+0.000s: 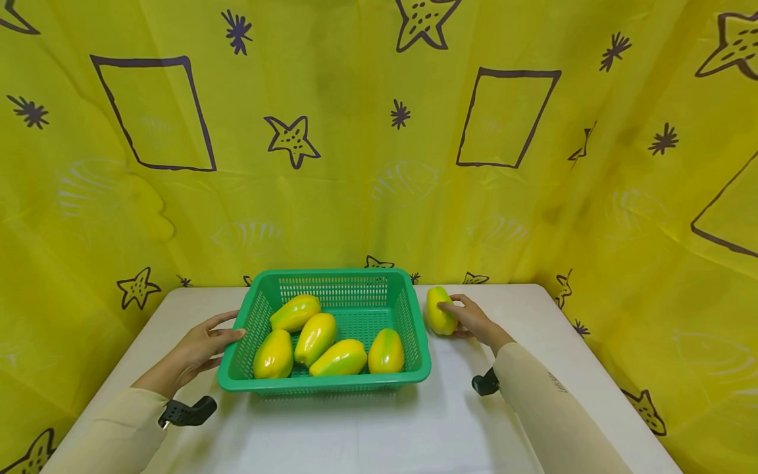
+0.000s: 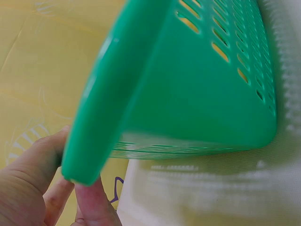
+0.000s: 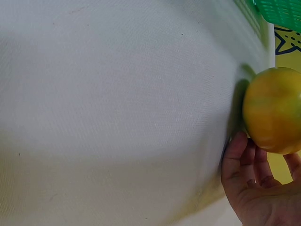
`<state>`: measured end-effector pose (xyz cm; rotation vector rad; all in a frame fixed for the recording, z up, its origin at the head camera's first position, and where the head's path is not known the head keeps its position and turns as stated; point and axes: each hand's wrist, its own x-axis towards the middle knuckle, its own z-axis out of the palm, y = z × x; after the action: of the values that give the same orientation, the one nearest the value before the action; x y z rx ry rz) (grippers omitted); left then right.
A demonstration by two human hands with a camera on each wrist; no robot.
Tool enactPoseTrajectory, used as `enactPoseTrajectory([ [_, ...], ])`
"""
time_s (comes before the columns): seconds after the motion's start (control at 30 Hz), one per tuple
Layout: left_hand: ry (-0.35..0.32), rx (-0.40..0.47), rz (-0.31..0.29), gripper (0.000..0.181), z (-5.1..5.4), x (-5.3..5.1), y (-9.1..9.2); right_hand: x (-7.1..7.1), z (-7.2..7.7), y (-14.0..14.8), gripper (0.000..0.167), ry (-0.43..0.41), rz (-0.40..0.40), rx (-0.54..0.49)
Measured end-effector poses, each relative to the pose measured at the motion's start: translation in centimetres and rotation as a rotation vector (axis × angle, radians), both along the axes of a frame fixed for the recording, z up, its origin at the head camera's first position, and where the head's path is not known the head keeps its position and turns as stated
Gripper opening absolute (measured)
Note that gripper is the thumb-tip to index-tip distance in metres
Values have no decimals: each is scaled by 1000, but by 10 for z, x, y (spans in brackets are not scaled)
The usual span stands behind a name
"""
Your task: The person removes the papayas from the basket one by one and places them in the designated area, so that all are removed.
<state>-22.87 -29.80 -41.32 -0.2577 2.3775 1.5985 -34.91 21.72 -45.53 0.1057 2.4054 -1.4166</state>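
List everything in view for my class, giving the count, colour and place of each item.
Table: 1, white, lower part of the head view
Basket: 1, green, on the table
Fruits in basket: 5, yellow with some green, mostly towards its left and front
Loose fruit: 1, yellow and green, right of the basket
Curtain: count unclear, yellow with dark and white drawings, behind the table
Wrist cameras: 2, black, one per wrist
Sleeves: 2, beige, on the forearms
Left hand: 1, bare, gripping the basket's left rim
Right hand: 1, bare, holding the loose fruit
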Motion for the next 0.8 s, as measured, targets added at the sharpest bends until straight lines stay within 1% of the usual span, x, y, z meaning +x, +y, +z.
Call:
enactPoseTrajectory([
  [0.37,0,0,-6,84,0,0,0,-1,-1,-1,71,-15,-38,13],
  [0.8,1,1,-4,84,-1,-1,-1,-1,1,-2,72,-12,-36,15],
])
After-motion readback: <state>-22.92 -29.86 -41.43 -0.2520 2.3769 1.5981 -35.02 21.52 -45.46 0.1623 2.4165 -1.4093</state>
